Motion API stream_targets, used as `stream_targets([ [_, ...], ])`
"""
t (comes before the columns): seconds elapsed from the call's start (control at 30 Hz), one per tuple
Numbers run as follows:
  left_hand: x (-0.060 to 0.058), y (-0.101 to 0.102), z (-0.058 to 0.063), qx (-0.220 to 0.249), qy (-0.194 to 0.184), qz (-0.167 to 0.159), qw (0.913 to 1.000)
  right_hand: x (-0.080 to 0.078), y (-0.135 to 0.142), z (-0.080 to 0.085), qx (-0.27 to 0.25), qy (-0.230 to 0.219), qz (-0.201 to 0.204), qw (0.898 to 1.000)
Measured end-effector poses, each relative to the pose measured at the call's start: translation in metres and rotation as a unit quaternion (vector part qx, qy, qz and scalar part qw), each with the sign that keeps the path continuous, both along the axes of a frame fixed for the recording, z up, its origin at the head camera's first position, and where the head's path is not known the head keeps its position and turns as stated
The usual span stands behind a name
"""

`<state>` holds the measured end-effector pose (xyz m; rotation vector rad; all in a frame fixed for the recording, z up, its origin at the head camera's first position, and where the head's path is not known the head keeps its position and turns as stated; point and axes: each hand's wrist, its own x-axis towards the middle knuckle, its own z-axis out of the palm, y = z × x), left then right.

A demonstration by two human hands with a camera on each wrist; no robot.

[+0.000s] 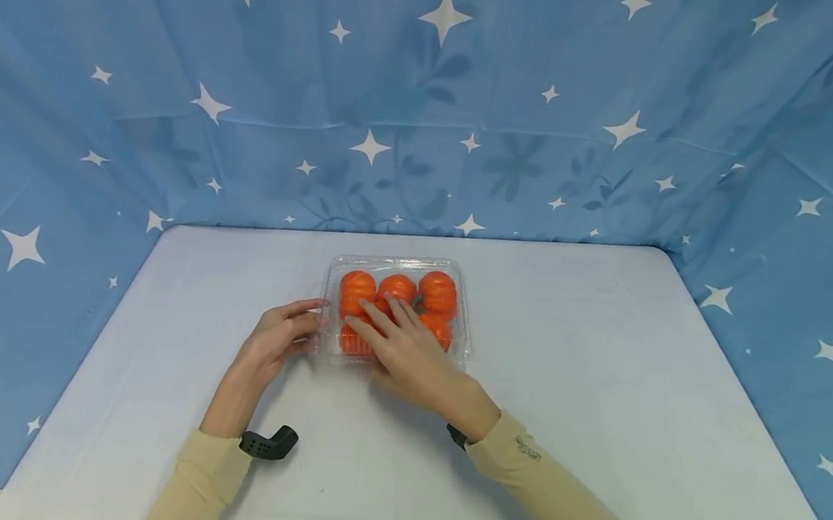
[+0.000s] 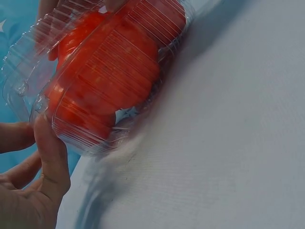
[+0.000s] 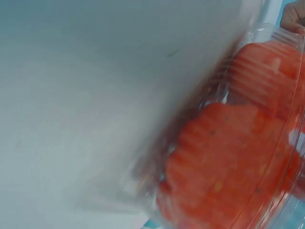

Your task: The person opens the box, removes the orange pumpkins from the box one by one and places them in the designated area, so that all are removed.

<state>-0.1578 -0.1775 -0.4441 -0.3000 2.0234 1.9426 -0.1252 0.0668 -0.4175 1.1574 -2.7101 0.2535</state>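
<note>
A clear plastic box (image 1: 464,332) holds several orange-red ribbed pumpkins (image 1: 437,294) near the back middle of the white table. My left hand (image 1: 281,335) is at the box's left side; in the left wrist view its thumb (image 2: 51,152) and forefinger pinch the rim at a corner. My right hand (image 1: 414,360) reaches over the front of the box from the right. Its fingers are spread and fairly straight across the pumpkins, hiding part of the front row. In the right wrist view, pumpkins (image 3: 224,167) show through the ridged clear wall.
The white table (image 1: 601,378) stretches around the box to both sides and toward me. A blue curtain (image 1: 545,180) with white stars hangs behind and beside it. A black strap device (image 1: 269,444) sits on my left wrist.
</note>
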Motion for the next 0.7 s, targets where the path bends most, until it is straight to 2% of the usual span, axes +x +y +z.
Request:
stream_targets([
  [0.37,-0.002,0.0,-0.003,0.007,-0.014,0.01,0.9998,0.001,0.029,-0.001,-0.012,-0.003,-0.005,1.0],
  [0.7,-0.002,-0.003,-0.003,0.006,-0.01,-0.001,0.9999,0.002,0.05,-0.003,-0.029,0.006,-0.008,1.0],
])
